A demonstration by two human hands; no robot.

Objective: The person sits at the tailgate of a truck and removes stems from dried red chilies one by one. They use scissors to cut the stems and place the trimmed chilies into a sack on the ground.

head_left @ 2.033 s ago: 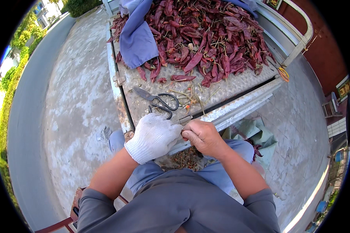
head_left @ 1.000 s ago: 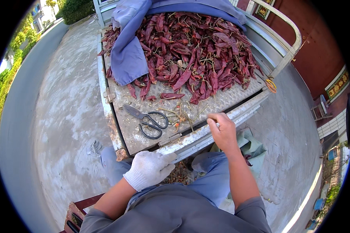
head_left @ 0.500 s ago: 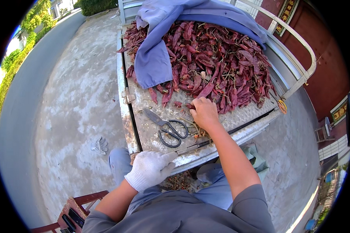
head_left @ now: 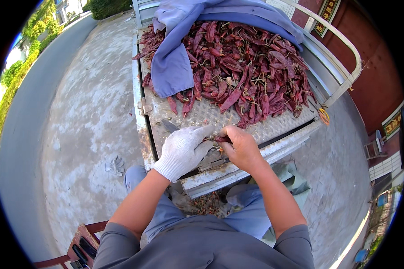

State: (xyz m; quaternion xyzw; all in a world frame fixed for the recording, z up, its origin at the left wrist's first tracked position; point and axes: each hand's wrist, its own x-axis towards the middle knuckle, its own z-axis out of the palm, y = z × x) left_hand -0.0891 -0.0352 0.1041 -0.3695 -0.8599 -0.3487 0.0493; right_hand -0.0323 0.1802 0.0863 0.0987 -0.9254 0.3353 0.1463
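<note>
My left hand (head_left: 184, 145), in a white knit glove, and my bare right hand (head_left: 241, 148) meet above the near edge of the truck bed. Between their fingertips is a small dark red dried chili pepper (head_left: 221, 139). The right fingers pinch it, and the left thumb and forefinger close on its other end. Beneath the gloved hand lies a pair of scissors (head_left: 169, 126); only the blades show, the black handles being hidden. Farther back spreads a large heap of dried chili peppers (head_left: 238, 67), partly covered by a blue-grey cloth (head_left: 173, 71).
A white metal rail (head_left: 345, 49) borders the bed (head_left: 296, 127) at right. Another glove (head_left: 115, 166) lies on the concrete at left. Dark red furniture (head_left: 83, 242) with phone-like dark objects stands at lower left. Scraps (head_left: 206, 204) lie below the bed's edge.
My right hand has drawn back from the heap's front edge with a dried chili pepper. The left hand has moved up and forward over the scissors to meet it.
</note>
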